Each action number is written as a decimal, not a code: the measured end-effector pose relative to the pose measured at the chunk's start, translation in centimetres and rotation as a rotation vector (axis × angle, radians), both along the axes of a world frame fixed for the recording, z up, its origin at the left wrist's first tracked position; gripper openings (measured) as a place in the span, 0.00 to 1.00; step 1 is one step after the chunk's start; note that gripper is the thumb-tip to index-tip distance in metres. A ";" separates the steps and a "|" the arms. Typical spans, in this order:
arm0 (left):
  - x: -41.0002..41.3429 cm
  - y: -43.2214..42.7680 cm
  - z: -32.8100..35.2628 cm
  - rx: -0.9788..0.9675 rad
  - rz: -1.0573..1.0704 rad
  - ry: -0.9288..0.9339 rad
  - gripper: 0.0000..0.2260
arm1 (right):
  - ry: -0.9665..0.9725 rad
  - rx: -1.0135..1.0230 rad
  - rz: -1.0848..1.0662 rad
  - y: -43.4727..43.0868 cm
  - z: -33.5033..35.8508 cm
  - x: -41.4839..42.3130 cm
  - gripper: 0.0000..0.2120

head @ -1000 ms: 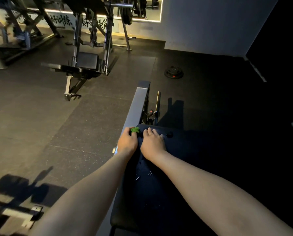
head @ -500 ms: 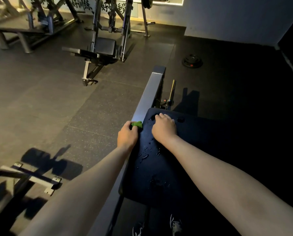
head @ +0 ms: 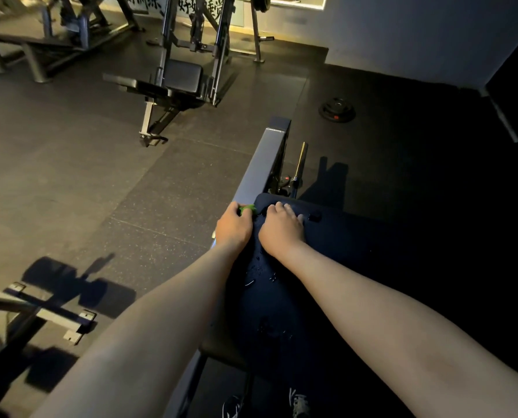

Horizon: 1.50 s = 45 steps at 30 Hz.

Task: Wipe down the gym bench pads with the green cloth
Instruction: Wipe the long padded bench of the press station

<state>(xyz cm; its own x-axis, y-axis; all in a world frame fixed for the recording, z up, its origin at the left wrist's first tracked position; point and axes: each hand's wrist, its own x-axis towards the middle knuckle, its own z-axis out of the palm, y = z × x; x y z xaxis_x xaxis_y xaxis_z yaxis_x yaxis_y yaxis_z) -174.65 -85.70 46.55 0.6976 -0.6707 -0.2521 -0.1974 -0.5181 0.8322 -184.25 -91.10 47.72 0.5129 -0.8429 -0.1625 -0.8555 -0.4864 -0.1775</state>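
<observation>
left hand [head: 233, 229] grip is bunching up the green cloth [head: 247, 209] at the far corner of the bench pad [head: 281, 312], right hand [head: 280, 230] is resting there empty. droplets [head: 259, 271] are sitting unwiped, so it's barely getting started imo

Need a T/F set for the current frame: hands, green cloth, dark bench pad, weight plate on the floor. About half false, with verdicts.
1. The left hand grips the small green cloth at the far left edge of the dark padded bench top. True.
2. The right hand holds a second cloth. False: it holds nothing and rests bare on the dark padded bench top.
3. Water droplets lie on the dark padded bench top, on the near side of the hands. True.
4. The round black weight plate sits on the bench. False: it lies on the dark rubber floor, beyond the bench's far end.
</observation>
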 end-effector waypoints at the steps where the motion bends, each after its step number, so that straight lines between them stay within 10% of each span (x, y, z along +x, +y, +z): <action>1: -0.1 0.6 0.0 0.006 0.004 -0.013 0.08 | 0.002 0.001 -0.005 0.1 0.1 0.0 0.24; 33: 0.0 3.5 -1.3 0.105 -0.018 -0.194 0.09 | -0.048 -0.062 0.070 -0.1 -0.1 -1.1 0.20; 45: 0.9 0.5 -0.4 -0.174 -0.038 0.179 0.13 | -0.036 -0.037 0.104 -0.1 -0.3 -1.4 0.21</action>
<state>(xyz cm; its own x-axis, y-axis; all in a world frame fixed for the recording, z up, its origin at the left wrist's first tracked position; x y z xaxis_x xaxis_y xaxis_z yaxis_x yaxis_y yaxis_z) -173.74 -85.18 46.14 0.6257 -0.7395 -0.2485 -0.0549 -0.3595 0.9315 -185.62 -91.19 47.43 0.6029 -0.7899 -0.1123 -0.7935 -0.5791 -0.1870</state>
